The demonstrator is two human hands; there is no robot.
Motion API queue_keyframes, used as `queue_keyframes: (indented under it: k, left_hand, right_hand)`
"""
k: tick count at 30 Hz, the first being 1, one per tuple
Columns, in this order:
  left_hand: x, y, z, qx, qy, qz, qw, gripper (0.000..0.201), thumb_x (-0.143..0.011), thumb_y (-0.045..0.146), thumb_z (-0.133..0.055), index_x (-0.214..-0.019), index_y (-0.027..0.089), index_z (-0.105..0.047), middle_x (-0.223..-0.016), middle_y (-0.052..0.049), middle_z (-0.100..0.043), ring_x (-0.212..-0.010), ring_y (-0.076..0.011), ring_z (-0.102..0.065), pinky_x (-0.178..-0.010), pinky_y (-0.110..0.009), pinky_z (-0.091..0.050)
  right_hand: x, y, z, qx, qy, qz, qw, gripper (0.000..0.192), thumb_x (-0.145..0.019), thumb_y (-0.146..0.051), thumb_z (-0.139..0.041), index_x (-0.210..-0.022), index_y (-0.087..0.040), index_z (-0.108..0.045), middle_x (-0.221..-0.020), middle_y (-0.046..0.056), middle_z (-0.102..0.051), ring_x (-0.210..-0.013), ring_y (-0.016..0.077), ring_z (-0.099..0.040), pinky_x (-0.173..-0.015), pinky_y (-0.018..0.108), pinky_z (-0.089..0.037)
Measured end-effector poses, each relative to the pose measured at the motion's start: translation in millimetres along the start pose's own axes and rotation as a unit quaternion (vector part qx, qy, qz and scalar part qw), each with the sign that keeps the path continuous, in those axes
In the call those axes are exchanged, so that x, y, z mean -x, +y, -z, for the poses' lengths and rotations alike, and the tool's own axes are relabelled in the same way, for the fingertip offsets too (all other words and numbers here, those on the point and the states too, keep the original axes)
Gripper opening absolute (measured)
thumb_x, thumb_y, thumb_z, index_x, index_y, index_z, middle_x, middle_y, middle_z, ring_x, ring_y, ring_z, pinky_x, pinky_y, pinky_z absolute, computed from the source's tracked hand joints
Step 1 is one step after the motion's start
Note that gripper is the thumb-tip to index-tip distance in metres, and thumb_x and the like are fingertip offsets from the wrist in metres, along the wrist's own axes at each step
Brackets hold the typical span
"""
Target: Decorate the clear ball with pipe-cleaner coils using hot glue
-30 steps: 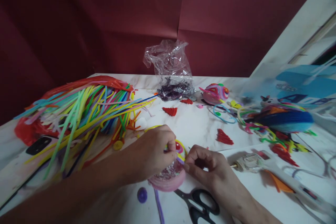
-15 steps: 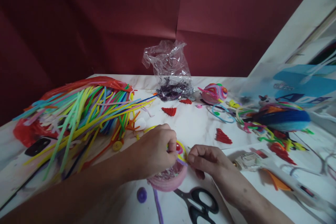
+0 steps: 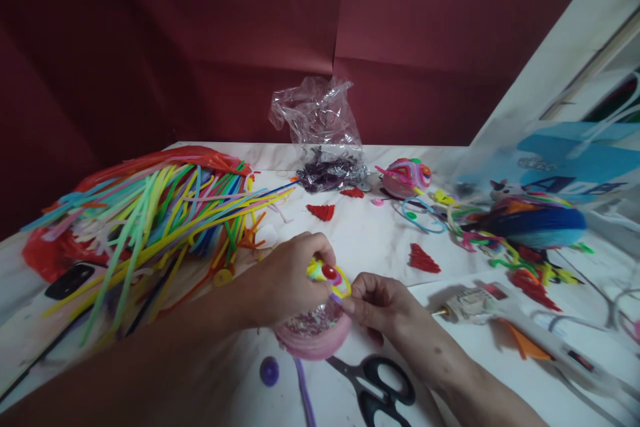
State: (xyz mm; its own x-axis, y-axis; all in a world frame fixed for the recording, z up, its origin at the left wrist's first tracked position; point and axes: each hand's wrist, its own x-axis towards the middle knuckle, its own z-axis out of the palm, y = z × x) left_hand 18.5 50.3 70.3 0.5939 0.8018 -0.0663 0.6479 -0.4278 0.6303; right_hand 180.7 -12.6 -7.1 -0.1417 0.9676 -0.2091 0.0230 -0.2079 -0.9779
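A round ball [image 3: 314, 345], clear in the middle, has a pink pipe-cleaner wrap below and yellow, pink and red coils on top. My left hand [image 3: 293, 283] curls over its left side, fingers closed on the coiled top. At the right edge of the ball my right hand [image 3: 383, 307] pinches a purple pipe cleaner [image 3: 335, 297] where it lies against the yellow rim. Part of the ball is hidden behind my left fingers. Just below lie a purple coil [image 3: 269, 371], a loose purple pipe cleaner strand [image 3: 305, 395] and black-handled scissors [image 3: 383, 380].
A heap of colourful pipe cleaners [image 3: 165, 213] covers the left, near a phone [image 3: 75, 280]. Behind are a clear plastic bag [image 3: 325, 140] and a finished-looking striped ball [image 3: 405, 178]. Red triangular pieces [image 3: 424, 258] lie around. A glue gun [image 3: 520, 320] rests at right.
Both hands and the ball have shifted slightly left. More of the yellow, pink and red coil now shows between my hands as the ball's top faces me more.
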Motion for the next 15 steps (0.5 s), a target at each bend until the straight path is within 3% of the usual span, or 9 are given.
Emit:
queue_keyframes:
  k: [4,9,15]
  left_hand:
    - [2.9,-5.5,-2.9,0.040,0.024,0.021,0.999,0.031,-0.063,0.017,-0.055,-0.094,0.018,-0.058,-0.090,-0.001,-0.064,-0.079,-0.0174,-0.060,-0.069,-0.027,-0.045]
    - [10.0,-17.3,-12.3,0.071,0.072,0.015,0.995,0.033,-0.063,0.018,-0.056,-0.096,0.020,-0.061,-0.095,-0.002,-0.063,-0.088,-0.0194,-0.060,-0.078,-0.031,-0.046]
    - [23.1,-30.5,-17.3,0.118,0.125,0.003,0.985,0.038,-0.065,0.015,-0.057,-0.103,0.018,-0.058,-0.104,-0.004,-0.060,-0.097,-0.0198,-0.058,-0.086,-0.033,-0.046]
  right_hand:
    - [-1.7,-3.1,-1.7,-0.008,0.023,0.025,0.999,0.053,-0.065,-0.058,-0.072,-0.074,-0.013,-0.045,-0.057,-0.004,-0.041,-0.048,0.0050,-0.030,-0.042,0.016,-0.022]
    - [-2.8,-6.2,-4.2,-0.016,0.049,0.067,0.996,0.045,-0.065,-0.044,-0.078,-0.086,-0.012,-0.053,-0.080,0.002,-0.053,-0.070,0.0110,-0.047,-0.060,0.019,-0.038]
    - [-1.5,-13.3,-16.0,-0.084,-0.052,0.065,0.993,0.047,-0.078,-0.044,-0.067,-0.109,-0.013,-0.052,-0.105,0.009,-0.055,-0.098,0.0209,-0.052,-0.088,0.033,-0.042]
